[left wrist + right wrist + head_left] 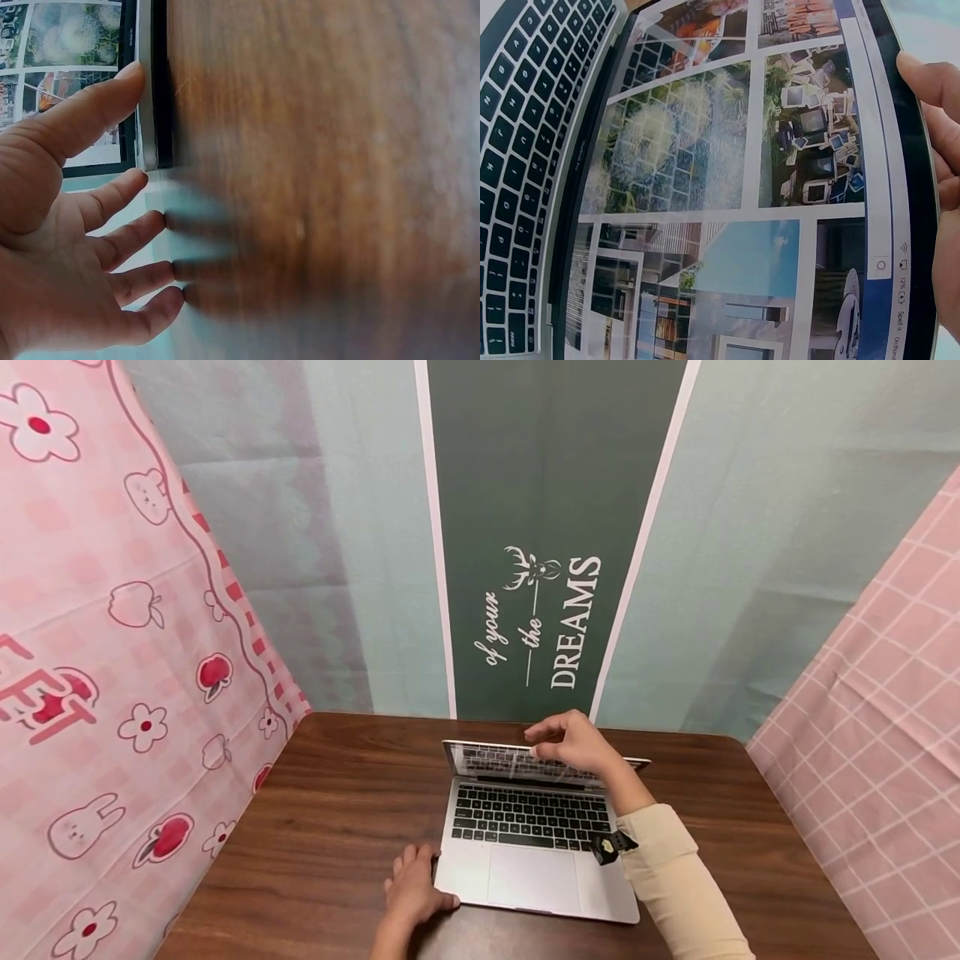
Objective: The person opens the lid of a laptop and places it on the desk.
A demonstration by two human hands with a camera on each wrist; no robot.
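A silver laptop (532,877) with black keys stands on the wooden table, its lid raised. At the lid's top edge is my right hand (576,743); in the right wrist view the thumb (930,79) lies over the front bezel and curled fingers sit behind the edge. The lit screen (802,217) shows a grid of photos, with the keyboard reflected in it. By the base's front left corner, my left hand (414,887) has its thumb touching the edge. Its other fingers (139,283) are spread on the table beside the laptop.
The brown wooden table (337,793) extends to both sides of the laptop. Behind it hangs a grey-green curtain (555,468) with white lettering. Pink patterned cloth (90,693) hangs at the left, and pink checked cloth (885,760) at the right. A black wristband (611,846) is on the right wrist.
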